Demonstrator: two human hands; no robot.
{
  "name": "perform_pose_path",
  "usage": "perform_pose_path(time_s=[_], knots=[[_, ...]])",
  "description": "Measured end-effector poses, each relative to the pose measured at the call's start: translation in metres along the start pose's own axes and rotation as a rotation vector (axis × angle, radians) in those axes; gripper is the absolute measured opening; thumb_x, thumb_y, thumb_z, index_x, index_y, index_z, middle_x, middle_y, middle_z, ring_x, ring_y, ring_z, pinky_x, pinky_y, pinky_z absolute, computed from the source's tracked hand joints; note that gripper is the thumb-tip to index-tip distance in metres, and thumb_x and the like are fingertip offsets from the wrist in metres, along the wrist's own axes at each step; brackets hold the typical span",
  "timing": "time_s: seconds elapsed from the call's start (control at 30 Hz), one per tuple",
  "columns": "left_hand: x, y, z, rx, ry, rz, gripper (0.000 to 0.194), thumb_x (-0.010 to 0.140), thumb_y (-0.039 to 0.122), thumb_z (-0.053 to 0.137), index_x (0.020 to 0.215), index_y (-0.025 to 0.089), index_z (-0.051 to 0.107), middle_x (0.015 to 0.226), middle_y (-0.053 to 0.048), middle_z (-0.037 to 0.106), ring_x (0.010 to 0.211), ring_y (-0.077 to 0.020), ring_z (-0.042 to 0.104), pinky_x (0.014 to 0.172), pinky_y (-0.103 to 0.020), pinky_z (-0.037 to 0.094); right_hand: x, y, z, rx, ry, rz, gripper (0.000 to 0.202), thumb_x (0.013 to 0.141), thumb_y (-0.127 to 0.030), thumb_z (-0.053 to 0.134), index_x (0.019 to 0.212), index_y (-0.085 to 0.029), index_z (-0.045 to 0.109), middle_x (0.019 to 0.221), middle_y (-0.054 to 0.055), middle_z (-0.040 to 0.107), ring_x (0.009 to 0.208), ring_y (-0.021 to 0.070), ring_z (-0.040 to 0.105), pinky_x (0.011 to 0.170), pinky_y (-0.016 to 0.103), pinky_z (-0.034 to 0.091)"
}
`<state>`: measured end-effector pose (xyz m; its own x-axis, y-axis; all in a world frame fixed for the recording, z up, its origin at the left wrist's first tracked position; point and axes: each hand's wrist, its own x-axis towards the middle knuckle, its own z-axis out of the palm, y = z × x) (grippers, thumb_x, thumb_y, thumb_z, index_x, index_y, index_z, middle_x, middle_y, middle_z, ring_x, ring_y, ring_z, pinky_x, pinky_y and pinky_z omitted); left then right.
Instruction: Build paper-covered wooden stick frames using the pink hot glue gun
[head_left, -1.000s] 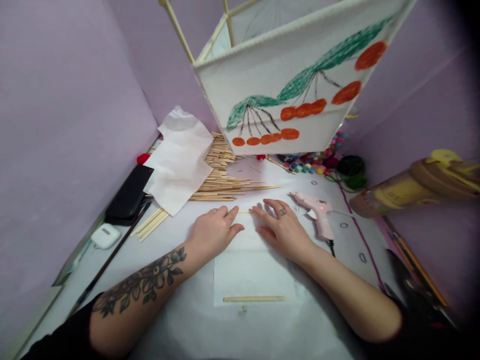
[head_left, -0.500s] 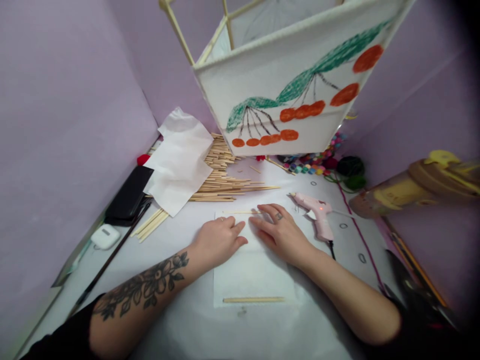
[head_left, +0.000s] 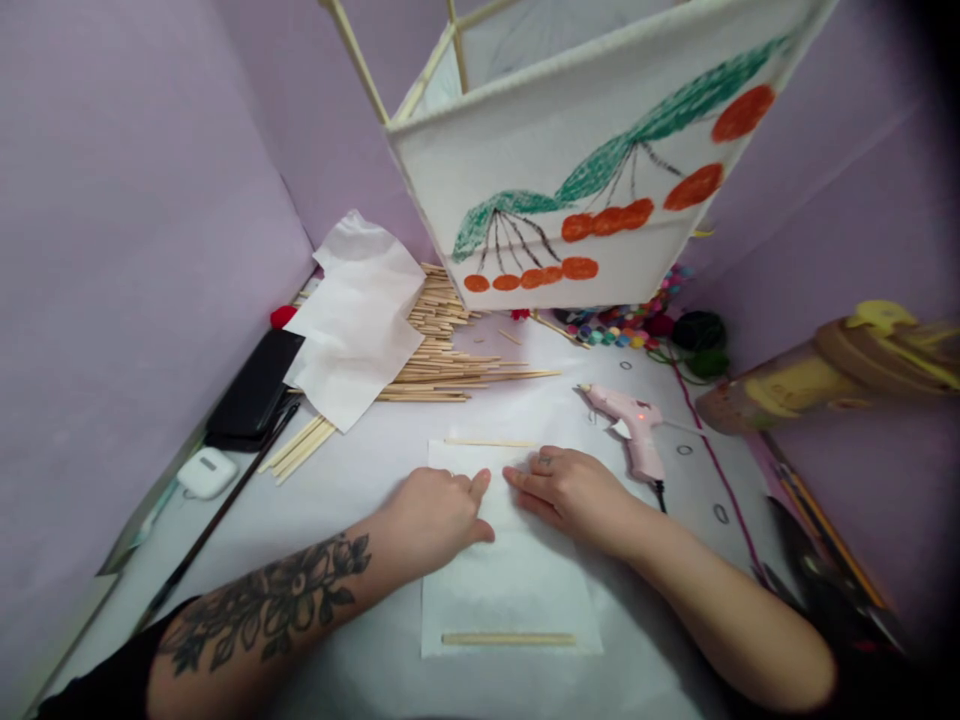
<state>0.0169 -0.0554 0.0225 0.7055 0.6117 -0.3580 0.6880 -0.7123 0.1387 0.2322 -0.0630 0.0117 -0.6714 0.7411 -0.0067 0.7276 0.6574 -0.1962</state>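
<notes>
A white sheet of paper [head_left: 506,590] lies flat on the table in front of me. One thin wooden stick [head_left: 487,442] runs along its far edge, and a second wooden stick [head_left: 510,639] lies near its close edge. My left hand [head_left: 442,515] rests on the left part of the sheet, thumb and index finger apart, the other fingers partly curled, holding nothing. Across from it, my right hand [head_left: 574,495] touches the right part of the sheet with fingers stretched out, also holding nothing. Both hands are just below the far stick.
A pink glue gun [head_left: 630,425] lies right of the sheet. Behind are piled wooden sticks [head_left: 450,370], creased paper [head_left: 360,320] and a hanging paper-covered frame [head_left: 540,245] with painted berries. A black case [head_left: 255,390] and white earbud case [head_left: 208,472] lie left; a cup [head_left: 802,375] stands right.
The sheet with its two sticks has slid toward me. Both hands have moved toward me along with it, and the far stick is now less covered by my fingers.
</notes>
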Motion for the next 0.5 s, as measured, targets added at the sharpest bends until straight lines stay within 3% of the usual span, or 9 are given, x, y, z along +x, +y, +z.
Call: perform_pose_path(time_s=[0.23, 0.4, 0.5], knots=[[-0.007, 0.013, -0.007, -0.008, -0.075, -0.004, 0.064, 0.084, 0.052, 0.062, 0.129, 0.008, 0.051, 0.093, -0.013, 0.072, 0.081, -0.0271, 0.069, 0.059, -0.032, 0.045, -0.005, -0.002, -0.008, 0.015, -0.135, -0.035, 0.026, 0.093, -0.027, 0.051, 0.114, -0.021, 0.065, 0.072, 0.003, 0.07, 0.061, 0.0156, 0.06, 0.053, 0.027, 0.029], [-0.015, 0.023, 0.007, -0.056, -0.1, 0.025, 0.068, 0.078, 0.05, 0.07, 0.128, 0.008, 0.05, 0.086, -0.012, 0.072, 0.073, -0.0243, 0.069, 0.056, -0.03, 0.043, -0.012, -0.012, -0.018, 0.112, -0.229, -0.1, 0.022, 0.088, -0.025, 0.056, 0.106, -0.022, 0.067, 0.065, 0.001, 0.068, 0.055, 0.0147, 0.058, 0.05, 0.027, 0.024], [-0.022, 0.032, 0.016, -0.123, -0.097, 0.033, 0.05, 0.081, 0.045, 0.067, 0.116, 0.011, 0.057, 0.073, -0.007, 0.07, 0.063, -0.0202, 0.066, 0.054, -0.028, 0.041, -0.016, -0.02, -0.026, 0.181, -0.281, -0.136, 0.016, 0.09, -0.026, 0.054, 0.097, -0.024, 0.068, 0.063, -0.001, 0.067, 0.054, 0.0143, 0.057, 0.051, 0.028, 0.025]])
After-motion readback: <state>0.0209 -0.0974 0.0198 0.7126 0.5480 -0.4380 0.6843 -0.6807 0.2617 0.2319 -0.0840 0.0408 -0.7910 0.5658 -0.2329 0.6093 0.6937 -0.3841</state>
